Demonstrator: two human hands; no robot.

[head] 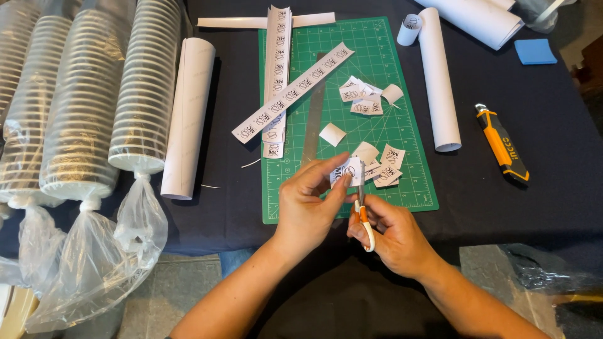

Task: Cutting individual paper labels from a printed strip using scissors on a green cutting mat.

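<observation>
Over the green cutting mat point(389, 129) on a dark worktop point(540, 207), the left hand point(308, 210) pinches a printed sticker strip point(349, 171) while the right hand point(392, 235), grip closed on orange-handled scissors point(362, 210), snips labels apart; the next cut calls for feeding the strip squarely between the blades.

Two bare forearms reach in from the bottom edge, with no sleeves showing as far as the frame goes. The left hand point(308, 207) and right hand point(392, 235) wear no gloves, rings, watch or bracelets. Fingernails are short and unpainted. Dark clothing shows between the arms.
</observation>
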